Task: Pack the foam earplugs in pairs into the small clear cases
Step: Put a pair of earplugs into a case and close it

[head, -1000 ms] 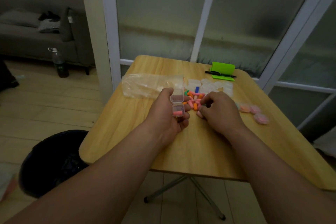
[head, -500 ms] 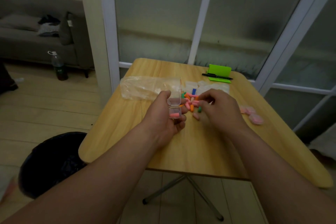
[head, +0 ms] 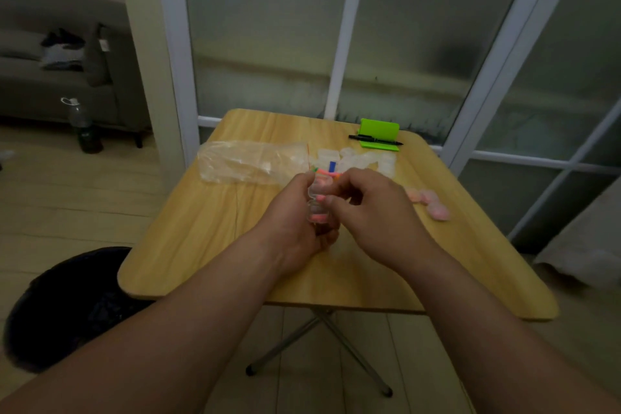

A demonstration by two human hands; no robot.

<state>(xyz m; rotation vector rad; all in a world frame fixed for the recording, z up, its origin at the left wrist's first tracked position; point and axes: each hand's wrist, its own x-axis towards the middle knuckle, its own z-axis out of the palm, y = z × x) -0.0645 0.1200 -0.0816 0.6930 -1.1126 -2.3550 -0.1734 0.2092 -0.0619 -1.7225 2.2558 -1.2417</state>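
- We see the wooden table [head: 208,228] under everything.
- A clear plastic bag [head: 248,163] lies on its far left part.
- The left hand [head: 292,218] curls round the open clear case [head: 317,208], above the table's middle.
- The right hand [head: 373,212] pinches a pink earplug [head: 319,198] at the case's mouth.
- The loose earplugs [head: 327,171] lie on the table just behind our hands.

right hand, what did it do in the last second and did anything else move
The right hand left the loose earplug pile and came to the open clear case, pinching a pink earplug at its mouth. The left hand still holds the case, a first earplug inside. Plastic bag and filled cases unmoved.
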